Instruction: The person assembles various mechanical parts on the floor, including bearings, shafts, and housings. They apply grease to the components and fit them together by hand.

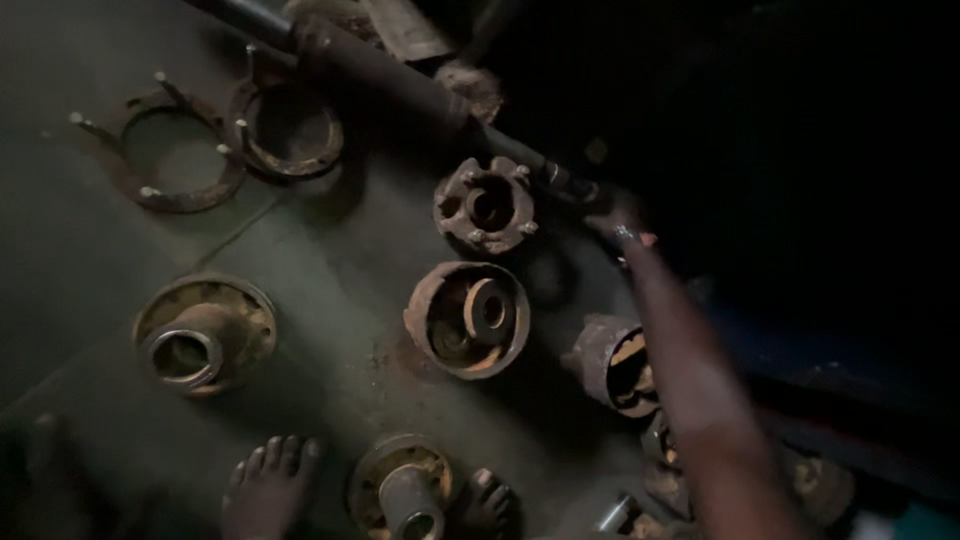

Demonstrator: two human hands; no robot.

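My right hand (615, 215) reaches out and touches a long rusty steel shaft (400, 80) lying slantwise across the floor; I cannot tell whether the hand is clenched. My left hand is unseen. I judge the shaft heavy, rigid and gritty, best gripped mid-length. Counted: two studded flange rings, five hubs.

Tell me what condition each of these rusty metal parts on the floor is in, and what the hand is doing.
Long dark metal shaft: lying slanted, gripped at its lower end.
Right hand: closed on the shaft.
Rusty studded hub: hollow upward.
Rusty round drum: open side up.
Two rusty studded rings: flat, studs upward.
Rusty cup-shaped part: tipped sideways.
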